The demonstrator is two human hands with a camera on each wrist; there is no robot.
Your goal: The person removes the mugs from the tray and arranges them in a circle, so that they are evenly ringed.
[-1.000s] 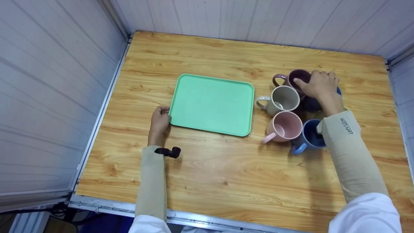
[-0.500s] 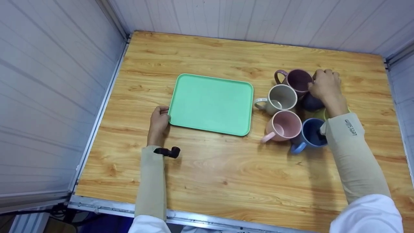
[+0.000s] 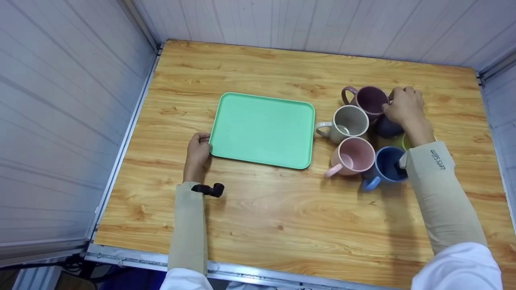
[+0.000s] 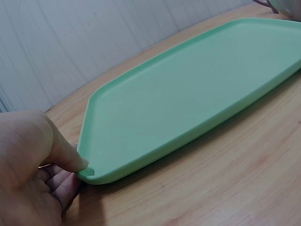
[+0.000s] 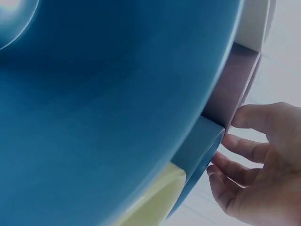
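Note:
My left hand [image 3: 197, 150] grips the near left corner of a green tray [image 3: 262, 131]. In the left wrist view its thumb presses on the tray's rim [image 4: 155, 155], fingers folded at the outer side. My right hand [image 3: 406, 105] lies over the back right of a mug cluster. Its bent fingertips [image 5: 226, 141] gather at the rims of a purple mug [image 5: 233, 82] and a dark blue mug [image 5: 197, 143]; I cannot tell whether they hold either. In the head view the hand mostly hides the dark blue mug [image 3: 388, 128].
Beside these mugs stand a grey mug [image 3: 340, 133], a pink mug [image 3: 354, 157], a lighter blue mug [image 3: 388, 163] and a yellow mug [image 3: 405, 141], partly under the right wrist. White panels [image 3: 258, 24] wall the wooden table [image 3: 258, 213] at back and sides.
My right thumb has come out of the purple mug to its right rim, and the hand has shifted slightly right. The purple mug's handle has swung a little backward. My left hand stays put.

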